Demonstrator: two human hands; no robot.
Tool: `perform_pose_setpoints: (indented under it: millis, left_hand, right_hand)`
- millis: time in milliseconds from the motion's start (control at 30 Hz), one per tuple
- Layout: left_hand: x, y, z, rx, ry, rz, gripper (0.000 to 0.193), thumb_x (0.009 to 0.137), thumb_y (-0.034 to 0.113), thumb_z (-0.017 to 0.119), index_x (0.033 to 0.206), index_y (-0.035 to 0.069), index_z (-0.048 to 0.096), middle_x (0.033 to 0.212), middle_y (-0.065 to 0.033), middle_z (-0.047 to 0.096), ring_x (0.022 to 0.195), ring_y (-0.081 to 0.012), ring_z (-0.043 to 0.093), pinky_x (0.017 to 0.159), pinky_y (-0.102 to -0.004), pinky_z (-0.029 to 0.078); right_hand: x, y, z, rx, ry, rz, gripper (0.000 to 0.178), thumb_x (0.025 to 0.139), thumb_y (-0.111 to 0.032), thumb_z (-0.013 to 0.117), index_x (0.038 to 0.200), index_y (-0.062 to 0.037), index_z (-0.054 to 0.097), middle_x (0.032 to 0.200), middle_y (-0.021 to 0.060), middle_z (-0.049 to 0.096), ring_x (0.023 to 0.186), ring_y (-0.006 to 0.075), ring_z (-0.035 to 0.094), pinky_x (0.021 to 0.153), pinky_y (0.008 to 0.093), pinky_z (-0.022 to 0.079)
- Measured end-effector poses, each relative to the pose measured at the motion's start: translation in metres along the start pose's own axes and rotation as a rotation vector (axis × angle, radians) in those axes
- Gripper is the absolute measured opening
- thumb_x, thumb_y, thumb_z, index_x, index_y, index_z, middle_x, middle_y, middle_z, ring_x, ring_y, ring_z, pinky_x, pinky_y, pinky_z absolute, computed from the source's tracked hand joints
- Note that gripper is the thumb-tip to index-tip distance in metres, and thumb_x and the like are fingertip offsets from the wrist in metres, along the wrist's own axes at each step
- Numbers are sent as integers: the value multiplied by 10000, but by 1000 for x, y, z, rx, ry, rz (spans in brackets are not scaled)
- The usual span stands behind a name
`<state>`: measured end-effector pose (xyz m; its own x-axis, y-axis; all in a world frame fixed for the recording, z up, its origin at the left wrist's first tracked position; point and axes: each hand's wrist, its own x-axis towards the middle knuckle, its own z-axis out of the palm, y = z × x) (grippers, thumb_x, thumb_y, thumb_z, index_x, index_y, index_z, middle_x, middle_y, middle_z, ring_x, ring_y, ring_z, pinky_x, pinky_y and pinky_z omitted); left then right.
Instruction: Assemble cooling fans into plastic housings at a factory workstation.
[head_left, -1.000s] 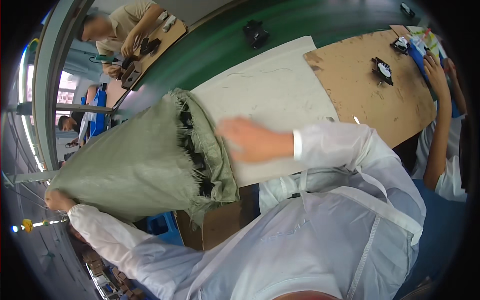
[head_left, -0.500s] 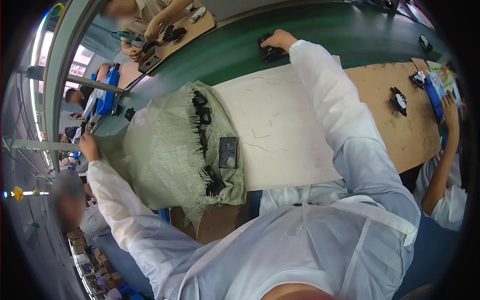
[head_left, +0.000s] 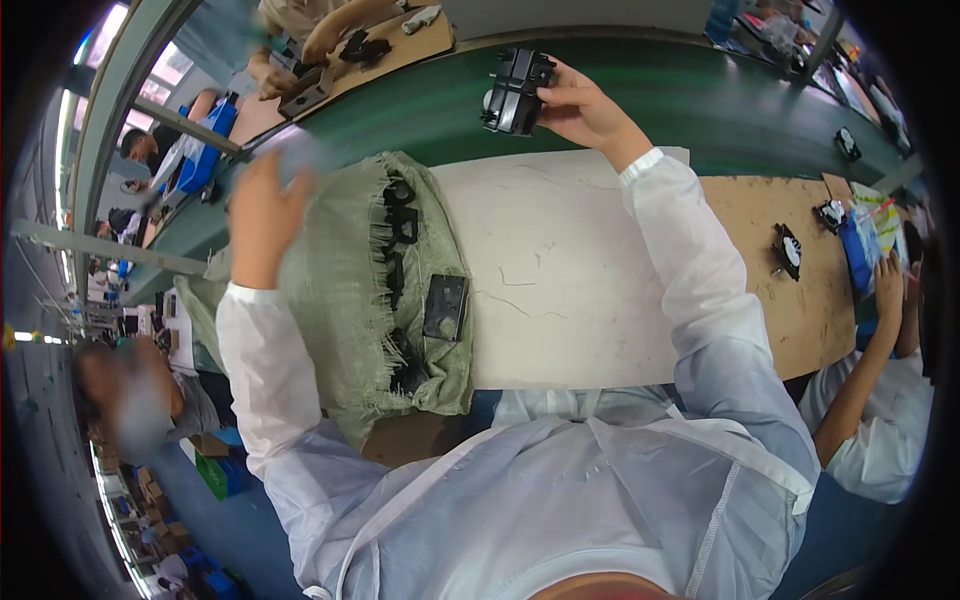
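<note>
While our right hand (head_left: 585, 105) gripped a black fan unit (head_left: 516, 92) over the green belt (head_left: 700, 100), just beyond the white board (head_left: 570, 270), we had our left hand (head_left: 262, 210) raised above the green woven sack (head_left: 350, 300), fingers loosely spread, holding nothing. Sack lay left of the board, mouth on its edge, with black parts (head_left: 400, 240) spilling out; one flat part (head_left: 445, 307) sat at the mouth. Fan's long axis ran roughly away from us.
</note>
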<state>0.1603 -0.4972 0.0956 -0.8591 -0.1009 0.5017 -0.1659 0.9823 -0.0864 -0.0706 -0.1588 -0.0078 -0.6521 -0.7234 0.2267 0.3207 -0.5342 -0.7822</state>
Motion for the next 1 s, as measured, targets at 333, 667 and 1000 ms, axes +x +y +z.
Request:
perform_pose_setpoints:
  millis: [333, 667, 1000]
  left_hand:
    - [29, 166, -8, -674, -188, 195, 464, 781, 185, 764, 1122, -98, 627, 986, -165, 715, 867, -255, 667, 809, -314, 528]
    - [39, 163, 28, -797, -284, 213, 417, 832, 160, 693, 1148, -99, 611, 1015, -182, 709, 846, -264, 663, 778, -312, 522]
    - [-70, 117, 9, 3, -782, 242, 578, 888, 326, 624, 1304, -49, 480, 1094, -225, 669, 932, -411, 647, 873, -438, 496]
  right_hand:
    - [-25, -8, 51, -198, -129, -182, 407, 924, -68, 593, 1322, -30, 516, 1203, 172, 602, 1043, 247, 631, 957, 359, 515]
    - [-34, -13, 40, -234, 40, -92, 338, 918, -175, 603, 1219, -21, 619, 1100, 176, 671, 906, 267, 677, 856, 374, 547]
    - [32, 8, -128, -865, 305, 94, 477, 981, -350, 543, 1080, 111, 617, 1007, 251, 664, 889, 366, 665, 800, 411, 547]
